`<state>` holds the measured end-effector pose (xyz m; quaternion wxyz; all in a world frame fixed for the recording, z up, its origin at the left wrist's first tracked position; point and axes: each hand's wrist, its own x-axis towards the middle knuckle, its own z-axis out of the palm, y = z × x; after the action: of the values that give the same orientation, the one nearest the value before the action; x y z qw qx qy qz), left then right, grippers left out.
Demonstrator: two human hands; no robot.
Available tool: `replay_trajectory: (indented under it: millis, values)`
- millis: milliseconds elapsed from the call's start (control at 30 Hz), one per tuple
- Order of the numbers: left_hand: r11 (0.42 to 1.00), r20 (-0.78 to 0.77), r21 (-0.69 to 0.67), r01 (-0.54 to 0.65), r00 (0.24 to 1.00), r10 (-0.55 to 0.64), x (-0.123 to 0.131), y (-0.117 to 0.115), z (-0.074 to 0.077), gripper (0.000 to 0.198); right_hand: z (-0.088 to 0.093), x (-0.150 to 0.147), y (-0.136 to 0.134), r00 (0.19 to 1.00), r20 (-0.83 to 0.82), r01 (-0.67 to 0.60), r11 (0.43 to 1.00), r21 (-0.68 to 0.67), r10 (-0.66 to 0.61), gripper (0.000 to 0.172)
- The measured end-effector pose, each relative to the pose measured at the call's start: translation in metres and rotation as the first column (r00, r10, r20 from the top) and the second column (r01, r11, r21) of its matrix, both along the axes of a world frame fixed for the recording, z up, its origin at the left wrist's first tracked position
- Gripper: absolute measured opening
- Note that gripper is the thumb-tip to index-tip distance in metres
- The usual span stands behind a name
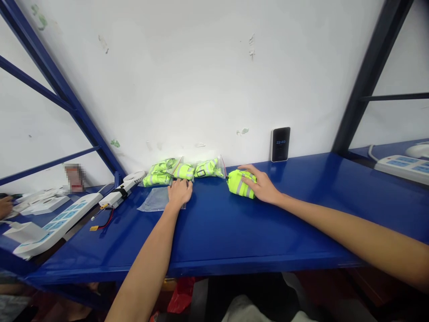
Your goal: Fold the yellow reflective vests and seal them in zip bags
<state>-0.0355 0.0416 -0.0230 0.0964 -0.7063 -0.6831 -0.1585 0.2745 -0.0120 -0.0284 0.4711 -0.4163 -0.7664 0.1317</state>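
My right hand [262, 184] is curled around a folded neon-yellow reflective vest [239, 184] with grey stripes, resting on the blue table. My left hand [180, 193] is over the right part of a flat clear plastic bag [154, 199]; its fingers are bent down onto the bag, with the tips hidden from me. Just beyond that hand lie several neon-yellow vests packed in clear zip bags, among them a left one [159, 172], a middle one [183, 171] and a right one [207, 168] near the wall.
A small device with a clock screen [280, 144] stands against the wall at the right. To the left lie a white handheld fan [134, 176], a wire with a yellow connector [94, 228] and a white power strip [63, 223]. Blue frame posts rise on both sides.
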Motion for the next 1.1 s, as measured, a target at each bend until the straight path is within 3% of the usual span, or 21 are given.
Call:
replay_trajectory:
  millis: [100, 200, 300, 400, 500, 600, 667, 767, 833, 867, 1000, 1033, 1100]
  values:
    - [0.999, 0.091, -0.027, 0.039, 0.995, -0.037, 0.002, 0.002, -0.001, 0.047, 0.004, -0.002, -0.002, 0.998, -0.06, -0.014, 0.999, -0.049, 0.011, 0.027]
    - [0.993, 0.259, 0.086, 0.082, 0.961, -0.102, 0.015, 0.0, 0.002, 0.056, 0.009, -0.015, -0.008, 0.983, -0.18, -0.042, 0.994, -0.104, 0.023, 0.023]
    - [0.965, 0.498, 0.229, 0.125, 0.837, -0.226, 0.038, -0.006, 0.004, 0.061, 0.012, -0.035, -0.016, 0.951, -0.307, -0.112, 0.972, -0.205, 0.044, 0.021]
    - [0.952, 0.65, 0.278, 0.126, 0.705, -0.283, 0.064, -0.014, 0.002, 0.064, 0.011, -0.05, -0.022, 0.92, -0.384, -0.218, 0.916, -0.336, 0.078, 0.023]
    - [0.948, 0.696, 0.287, 0.133, 0.651, -0.303, 0.078, -0.02, 0.0, 0.057, 0.008, -0.053, -0.022, 0.887, -0.449, -0.337, 0.816, -0.47, 0.107, 0.02]
    - [0.93, 0.705, 0.343, 0.13, 0.62, -0.346, 0.08, -0.021, 0.002, 0.045, 0.009, -0.049, -0.022, 0.812, -0.549, -0.537, 0.621, -0.571, 0.198, 0.021]
    - [0.916, 0.74, 0.386, 0.109, 0.556, -0.378, 0.08, -0.021, 0.004, 0.04, 0.012, -0.046, -0.024, 0.765, -0.593, -0.629, 0.488, -0.605, 0.251, 0.035]
    - [0.915, 0.826, 0.387, 0.11, 0.401, -0.397, 0.085, -0.021, 0.007, 0.038, 0.014, -0.046, -0.026, 0.758, -0.591, -0.648, 0.414, -0.639, 0.275, 0.057]
    - [0.918, 0.859, 0.372, 0.136, 0.324, -0.396, 0.091, -0.024, 0.009, 0.038, 0.013, -0.048, -0.026, 0.768, -0.577, -0.636, 0.438, -0.636, 0.278, 0.056]
    - [0.917, 0.864, 0.37, 0.151, 0.306, -0.399, 0.094, -0.025, 0.009, 0.039, 0.012, -0.049, -0.026, 0.779, -0.561, -0.62, 0.475, -0.624, 0.281, 0.053]
    - [0.904, 0.877, 0.342, 0.258, 0.258, -0.406, 0.096, -0.031, 0.012, 0.04, 0.009, -0.047, -0.02, 0.882, -0.418, -0.424, 0.756, -0.499, 0.219, 0.038]
    - [0.897, 0.885, 0.32, 0.304, 0.242, -0.398, 0.094, -0.031, 0.012, 0.041, 0.008, -0.045, -0.018, 0.904, -0.39, -0.356, 0.811, -0.464, 0.174, 0.037]
    - [0.877, 0.896, 0.275, 0.393, 0.225, -0.382, 0.09, -0.031, 0.011, 0.044, 0.006, -0.042, -0.013, 0.926, -0.368, -0.25, 0.87, -0.426, 0.086, 0.037]
